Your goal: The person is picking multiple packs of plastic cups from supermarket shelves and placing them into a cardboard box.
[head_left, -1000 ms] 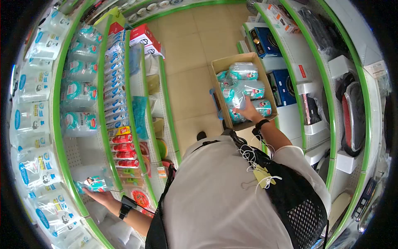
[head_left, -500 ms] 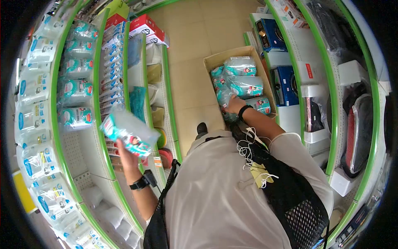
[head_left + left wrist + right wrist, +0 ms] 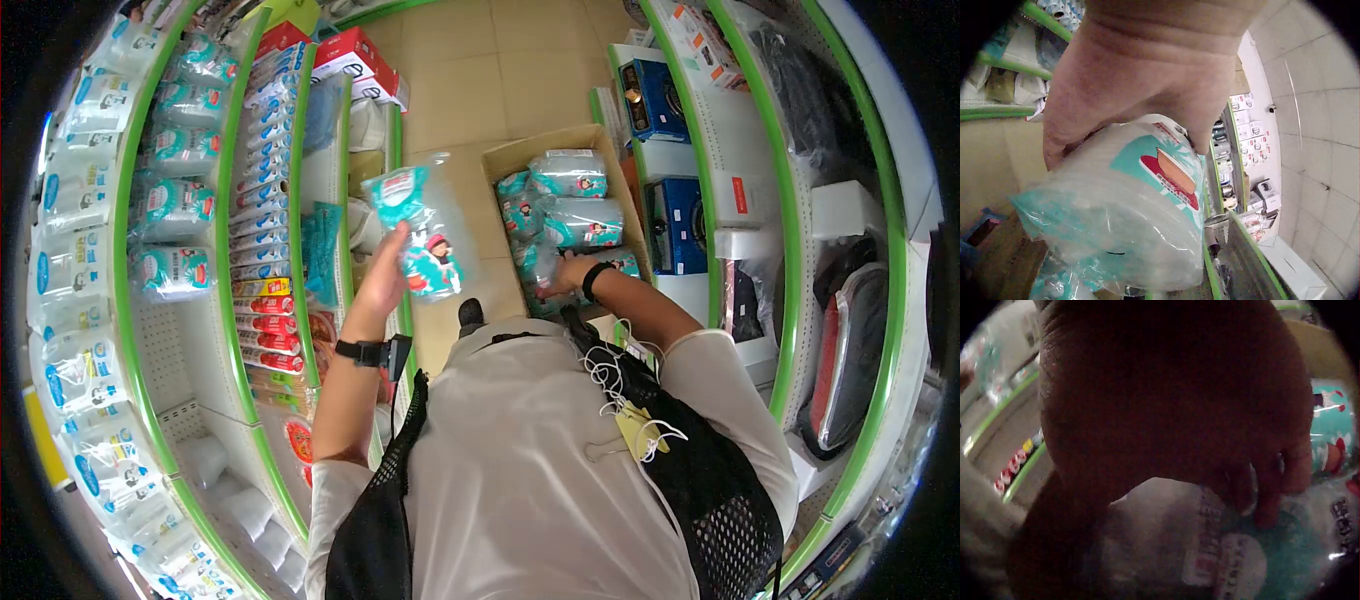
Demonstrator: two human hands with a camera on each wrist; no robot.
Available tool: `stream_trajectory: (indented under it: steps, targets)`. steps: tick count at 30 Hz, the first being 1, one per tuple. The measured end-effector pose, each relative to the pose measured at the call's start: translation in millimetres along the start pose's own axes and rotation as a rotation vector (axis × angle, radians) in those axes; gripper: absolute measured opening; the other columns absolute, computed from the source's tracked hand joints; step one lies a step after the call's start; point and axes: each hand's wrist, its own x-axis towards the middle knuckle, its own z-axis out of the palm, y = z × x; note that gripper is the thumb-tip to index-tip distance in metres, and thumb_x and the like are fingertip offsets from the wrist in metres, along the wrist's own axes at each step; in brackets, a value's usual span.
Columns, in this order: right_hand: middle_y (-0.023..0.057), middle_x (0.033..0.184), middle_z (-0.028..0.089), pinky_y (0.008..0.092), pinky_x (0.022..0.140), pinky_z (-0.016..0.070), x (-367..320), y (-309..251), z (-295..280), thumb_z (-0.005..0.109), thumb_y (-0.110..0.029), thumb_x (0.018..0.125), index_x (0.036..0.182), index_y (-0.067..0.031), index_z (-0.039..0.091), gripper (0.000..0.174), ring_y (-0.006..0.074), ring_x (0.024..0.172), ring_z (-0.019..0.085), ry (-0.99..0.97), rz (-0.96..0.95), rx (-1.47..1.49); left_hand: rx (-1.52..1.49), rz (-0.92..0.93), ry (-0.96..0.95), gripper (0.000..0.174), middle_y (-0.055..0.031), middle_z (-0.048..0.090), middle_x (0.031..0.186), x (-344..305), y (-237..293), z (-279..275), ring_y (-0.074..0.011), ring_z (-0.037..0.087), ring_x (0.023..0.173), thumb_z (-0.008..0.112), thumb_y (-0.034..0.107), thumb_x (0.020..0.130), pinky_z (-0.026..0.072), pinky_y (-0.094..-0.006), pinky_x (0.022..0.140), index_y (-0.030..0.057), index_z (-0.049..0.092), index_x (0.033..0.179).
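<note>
My left hand [image 3: 380, 285] grips a clear-wrapped pack of plastic cups [image 3: 432, 268] with a teal label, over the aisle left of the cardboard box [image 3: 545, 143]. In the left wrist view, thumb and fingers curl around one end of that pack [image 3: 1141, 206]. Inside the box, near its front left corner, my right hand [image 3: 572, 276] holds another cup pack [image 3: 540, 262]. The dark right wrist view shows fingers bent over its clear wrap [image 3: 1166, 531]. Several matching packs [image 3: 582, 222] lie beside and beyond the right hand.
Matching cup packs [image 3: 172, 272] line a left shelf, with larger clear packs [image 3: 80, 370] on the shelf left of it. Red boxes [image 3: 360, 60] stand at the far left. Blue boxed stoves [image 3: 675, 225] sit on shelving right of the box. A shoe [image 3: 470, 312] shows on the tiled floor.
My left hand has brought its cup pack from the left shelf rightward over the aisle, towards the box. The right hand has lowered its pack and stays inside the box.
</note>
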Motion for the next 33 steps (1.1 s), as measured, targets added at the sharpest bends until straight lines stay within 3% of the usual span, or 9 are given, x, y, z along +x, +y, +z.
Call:
stream_trajectory:
  steps: [2,6,8,11,17,19,22,26,33]
  targets:
    - [0.0278,0.143,0.052,0.0517,0.106,0.0452,53,25,24,0.058,-0.080,0.082,0.145,0.0062,0.044,0.107,0.0413,0.130,0.054,-0.130,-0.152,0.033,0.019,-0.028,-0.013,0.056,-0.0091,0.062,0.137,21,-9,13,-0.0238,0.061,0.122,0.055,0.045,0.103,0.0485,-0.0443,0.106,0.0064,0.049,0.143]
    - [0.0265,0.147,0.048,0.0457,0.103,0.0468,-18,25,-78,0.059,-0.079,0.082,0.154,0.0016,0.030,0.111,0.0366,0.130,0.054,-0.012,-0.146,0.272,0.033,-0.127,-0.001,0.061,-0.0076,0.062,0.135,48,-21,41,-0.0217,0.061,0.121,0.059,0.050,0.100,0.0481,-0.0412,0.105,0.0061,0.051,0.141]
    - [0.0207,0.138,0.056,0.0413,0.099,0.0480,-60,11,-118,0.060,-0.069,0.089,0.155,-0.0004,0.028,0.100,0.0284,0.122,0.058,0.236,-0.336,1.183,0.091,-0.180,0.001,0.067,-0.0086,0.063,0.133,55,-23,66,-0.0218,0.060,0.122,0.060,0.054,0.098,0.0475,-0.0403,0.105,0.0031,0.051,0.141]
    - [0.0134,0.119,0.063,0.0366,0.093,0.0497,-85,-9,-134,0.065,-0.057,0.093,0.153,0.0004,0.029,0.090,0.0214,0.105,0.062,0.227,-0.495,1.361,0.217,-0.155,-0.218,0.072,-0.0054,0.063,0.131,68,-33,86,-0.0190,0.060,0.120,0.059,0.062,0.096,0.0447,-0.0414,0.106,0.0100,0.049,0.145]
    - [0.0124,0.121,0.062,0.0372,0.094,0.0494,-22,1,-120,0.079,-0.045,0.087,0.149,0.0019,0.032,0.091,0.0232,0.105,0.061,0.384,-0.441,1.425,0.385,-0.193,-0.007,0.102,-0.0179,0.026,0.162,117,-94,50,-0.0331,0.032,0.146,0.061,0.069,0.089,0.0327,-0.0560,0.114,0.0042,0.024,0.158]
    - [0.0184,0.120,0.066,0.0387,0.097,0.0491,-2,2,-112,0.080,-0.052,0.082,0.147,0.0028,0.033,0.097,0.0301,0.111,0.064,0.759,-0.207,1.099,0.512,-0.221,0.062,0.113,-0.0197,0.016,0.167,108,-109,45,-0.0357,0.026,0.149,0.063,0.070,0.086,0.0298,-0.0574,0.116,0.0048,0.010,0.162]
    - [0.0272,0.123,0.065,0.0406,0.101,0.0483,38,4,-109,0.080,-0.059,0.077,0.146,0.0041,0.032,0.105,0.0368,0.117,0.064,0.634,-0.150,0.938,0.574,-0.325,0.002,0.118,-0.0181,0.009,0.169,109,-141,35,-0.0354,0.020,0.152,0.067,0.064,0.086,0.0271,-0.0591,0.117,0.0055,-0.002,0.162]
    - [0.0314,0.122,0.064,0.0426,0.100,0.0489,46,3,-118,0.078,-0.064,0.076,0.145,0.0045,0.032,0.107,0.0397,0.116,0.065,0.576,-0.198,0.825,0.454,-0.423,-0.151,0.099,-0.0101,0.012,0.169,87,-130,61,-0.0351,0.021,0.152,0.067,0.047,0.092,0.0291,-0.0628,0.114,0.0227,0.004,0.164]
    - [0.0350,0.136,0.055,0.0497,0.104,0.0474,57,-26,-138,0.075,-0.062,0.079,0.148,0.0034,0.031,0.105,0.0461,0.127,0.056,0.378,0.047,0.555,0.375,-0.356,-0.142,0.090,-0.0100,0.024,0.166,91,-139,51,-0.0364,0.027,0.149,0.066,0.039,0.092,0.0370,-0.0617,0.107,0.0287,0.011,0.163]
